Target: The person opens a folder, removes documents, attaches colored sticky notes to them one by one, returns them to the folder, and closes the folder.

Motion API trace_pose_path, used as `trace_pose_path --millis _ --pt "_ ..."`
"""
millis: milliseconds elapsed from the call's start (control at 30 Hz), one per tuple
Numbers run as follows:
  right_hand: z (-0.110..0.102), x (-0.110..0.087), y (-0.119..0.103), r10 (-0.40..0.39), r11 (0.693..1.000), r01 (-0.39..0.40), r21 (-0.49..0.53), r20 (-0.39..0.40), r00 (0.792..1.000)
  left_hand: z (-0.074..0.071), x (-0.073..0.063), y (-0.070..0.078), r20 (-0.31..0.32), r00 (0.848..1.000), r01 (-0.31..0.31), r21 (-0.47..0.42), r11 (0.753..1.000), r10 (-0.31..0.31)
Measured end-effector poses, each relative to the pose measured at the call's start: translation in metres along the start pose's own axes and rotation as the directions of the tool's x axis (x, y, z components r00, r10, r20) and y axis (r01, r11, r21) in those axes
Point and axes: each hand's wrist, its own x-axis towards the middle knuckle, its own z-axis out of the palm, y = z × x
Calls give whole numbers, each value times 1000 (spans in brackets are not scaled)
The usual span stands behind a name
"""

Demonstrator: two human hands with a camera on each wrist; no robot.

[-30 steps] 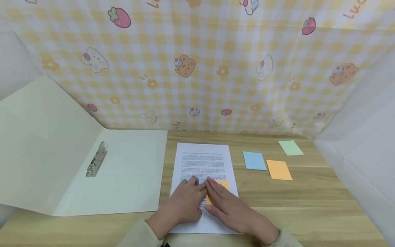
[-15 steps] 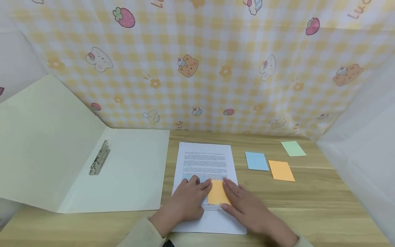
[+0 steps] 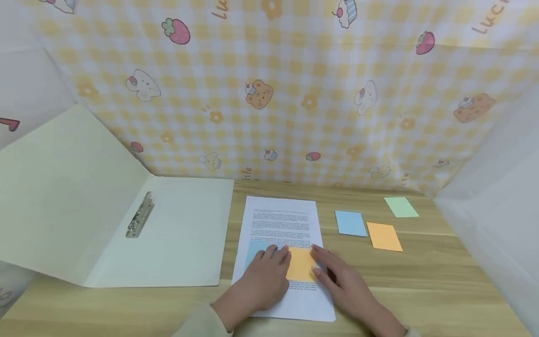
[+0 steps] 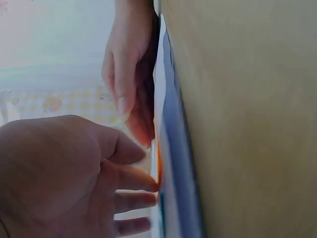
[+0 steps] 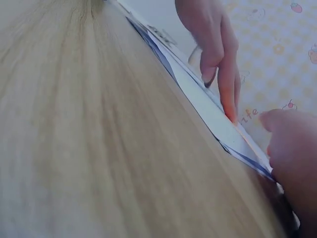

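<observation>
A stack of printed sheets [image 3: 281, 220] lies on the wooden table in the head view. On it sit an orange sticky note [image 3: 301, 264] and, to its left, a blue sticky note [image 3: 254, 251], partly hidden by my left hand [image 3: 266, 281]. My left fingertips rest on the orange note's left edge; in the left wrist view those fingers [image 4: 131, 178] reach down to the paper fairly straight. My right hand [image 3: 348, 286] is at the orange note's right edge, its fingers loosely extended and thumb apart. Neither hand grips anything.
An opened pale folder [image 3: 185, 234] with a metal clip [image 3: 141, 215] stands left of the sheets. To the right lie a blue note pad [image 3: 351, 223], an orange note pad [image 3: 384, 236] and a green one [image 3: 401, 207]. A checked curtain [image 3: 294, 93] hangs behind.
My right hand has slid rightward across the orange note to its right edge, uncovering it. My left hand stays near the note's left side, now showing more of the blue note.
</observation>
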Motion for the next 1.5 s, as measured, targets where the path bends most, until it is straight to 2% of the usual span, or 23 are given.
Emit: trace_pose_path --millis 67,167,300,433,533,633,733,967,1167,1233,1333,1433,1500 --pt "0 2 0 21 999 -21 24 -7 1000 2 -2 2 1 1000 16 -120 993 -16" --pt "-1 4 1 42 998 -40 46 -27 999 2 -2 8 26 999 47 -301 952 -41" --pt "-3 5 3 78 993 -71 91 -78 994 2 -2 21 93 992 112 -423 899 -80" --pt "-4 5 3 120 985 -103 142 -119 986 2 1 33 156 980 186 -462 867 -128" --pt "-4 4 3 127 979 -102 174 -139 982 5 3 40 200 967 236 -460 856 -159" --pt "-3 2 4 122 973 -90 214 -144 982 10 4 48 221 957 266 -422 866 -187" --pt "-5 2 5 123 970 -88 227 -146 982 15 4 55 208 954 281 -385 879 -214" --pt "-5 4 6 136 971 -99 218 -164 977 23 4 58 198 952 281 -272 920 -232" --pt "-10 4 8 210 958 -160 237 -200 957 23 6 58 210 954 268 -282 921 -213" --pt "-10 4 8 222 954 -165 249 -221 950 23 6 57 205 956 267 -315 911 -209" --pt "-11 5 8 253 950 -194 244 -240 937 24 5 54 180 961 265 -398 879 -208" --pt "-10 6 7 267 951 -213 223 -251 930 23 2 50 118 969 246 -495 833 -215" --pt "-8 7 8 238 965 -197 173 -258 936 20 -1 47 70 971 228 -551 803 -229"
